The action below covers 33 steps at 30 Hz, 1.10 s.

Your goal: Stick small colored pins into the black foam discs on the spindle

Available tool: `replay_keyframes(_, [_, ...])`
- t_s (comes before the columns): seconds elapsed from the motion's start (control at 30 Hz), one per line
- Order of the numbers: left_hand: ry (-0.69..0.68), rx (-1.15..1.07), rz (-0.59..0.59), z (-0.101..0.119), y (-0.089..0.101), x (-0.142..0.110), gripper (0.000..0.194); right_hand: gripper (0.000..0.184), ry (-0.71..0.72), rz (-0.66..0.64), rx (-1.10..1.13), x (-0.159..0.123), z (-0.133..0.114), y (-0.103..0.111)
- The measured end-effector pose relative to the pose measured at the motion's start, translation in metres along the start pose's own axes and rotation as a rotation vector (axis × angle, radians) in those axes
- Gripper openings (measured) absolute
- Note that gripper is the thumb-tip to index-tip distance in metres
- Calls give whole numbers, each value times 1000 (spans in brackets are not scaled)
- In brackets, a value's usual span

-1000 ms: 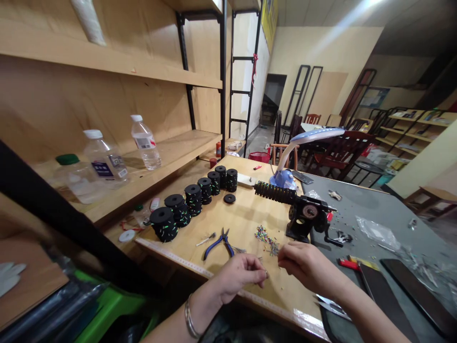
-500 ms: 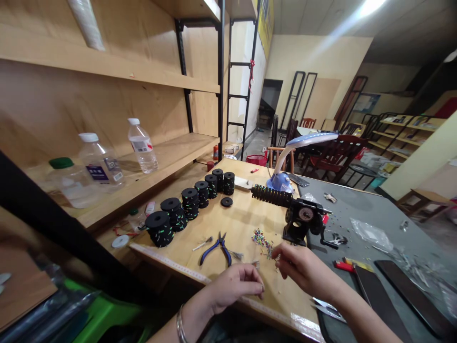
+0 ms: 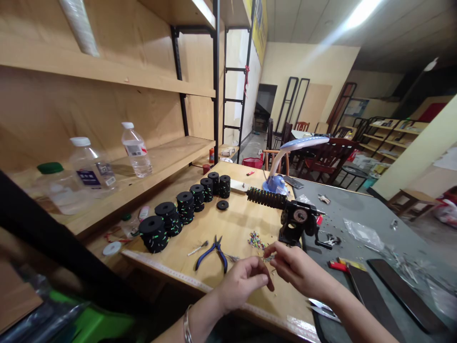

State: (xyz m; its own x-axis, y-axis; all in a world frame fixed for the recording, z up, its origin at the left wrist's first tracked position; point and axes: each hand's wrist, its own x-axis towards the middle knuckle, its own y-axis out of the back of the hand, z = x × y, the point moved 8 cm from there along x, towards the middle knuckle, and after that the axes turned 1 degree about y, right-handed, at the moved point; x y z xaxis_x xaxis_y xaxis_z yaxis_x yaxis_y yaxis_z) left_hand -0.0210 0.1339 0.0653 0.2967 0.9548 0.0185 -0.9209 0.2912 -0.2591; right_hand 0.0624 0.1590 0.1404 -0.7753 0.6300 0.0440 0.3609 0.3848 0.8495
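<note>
My left hand [image 3: 244,281], with a bracelet on its wrist, hovers over the front edge of the wooden table, its fingers curled toward the thumb. Close beside it, my right hand [image 3: 294,267] has thumb and forefinger pinched together next to a pile of small colourful beads [image 3: 254,240]. Anything between the fingers of either hand is too small to make out. Blue-handled pliers [image 3: 214,251] lie spread to the left of my hands. Behind the right hand stands a black hand-cranked winder [image 3: 299,218] carrying a black ribbed spool [image 3: 266,197] with coloured specks.
Several black spools [image 3: 166,216] with coloured specks line the table's left side, near a black disc [image 3: 222,205]. A blue desk lamp [image 3: 275,183] stands behind the winder. Scissors [image 3: 323,308], a red-handled tool [image 3: 339,266] and plastic bags [image 3: 362,232] lie on the grey mat.
My left hand has moved right and up, nearer the right hand, and its fingers now almost meet the right hand's. The camera view has shifted slightly.
</note>
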Motion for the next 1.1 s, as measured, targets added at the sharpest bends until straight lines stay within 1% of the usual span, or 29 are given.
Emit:
replay_keyframes(0.07, [24,-114,-10,-3,-3,0,16,20,-3,-1,9,0,0,1])
replay_keyframes(0.13, [29,-153,0,-6,-4,2,20,18,1,-4,23,1,0,1])
replay_keyframes(0.3, [1,-59,39,-7,-4,9,23,17,30,-6,33,-1,-1,1])
replay_keyframes(0.4, [-25,-59,67,-5,-2,11,21,17,58,0,-14,-3,1,3])
replay_keyframes(0.5, [-52,-63,76,-4,-1,12,17,17,116,17,-72,-5,2,5])
replay_keyframes(0.6, [-45,-43,71,-6,-2,12,17,19,157,22,-100,-6,1,5])
replay_keyframes(0.7, [-31,-32,87,-7,-2,12,21,18,154,35,-117,-6,1,5])
replay_keyframes(0.9, [-10,-85,96,-7,0,9,27,17,147,69,-100,-7,4,7])
replay_keyframes(1.1, [-24,1,93,-19,9,1,27,16,127,79,-100,-7,11,11])
